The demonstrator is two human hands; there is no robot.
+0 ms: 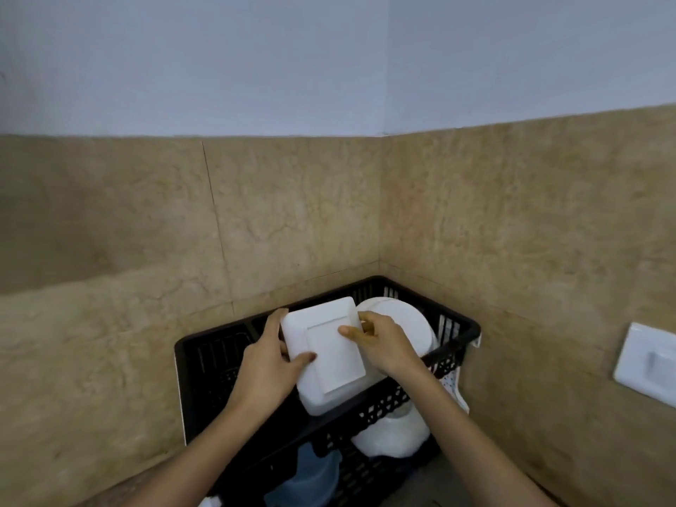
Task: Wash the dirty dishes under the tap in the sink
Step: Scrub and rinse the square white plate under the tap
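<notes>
Looking down into a corner of tan stone-look tiling (292, 214) under a pale blue wall (329, 60), with no tap or sink showing. Finding a black slatted basket (208, 364) pushed into that corner, filling the lower middle of the view. Seeing the task's thing there: a white rectangular dish (329, 356), turned base-up and tilted, sitting at the basket's middle with its near end dipping behind the near rim. Noting its long axis running from far to near, swinging a little rightward at the near end.

Gripping it on both long sides: the left hand (267, 364) curling fingers over the left edge and laying the thumb on the base, the right hand (384, 345) pinching the right edge with the thumb tip on the base. Standing equally near, both already touching it.

Leaning just behind the right hand, a round white plate (402, 320), touching or almost touching the dish's far right corner; not telling which. Judging the open way out as up and toward the body, over the near rim, the tiled walls closing off the far and right sides. Risking, probably, a knock against the plate.

Spotting low at the near side a white tub (391, 433) and something blue (314, 470), and on the right wall a small white soap holder (647, 360).
</notes>
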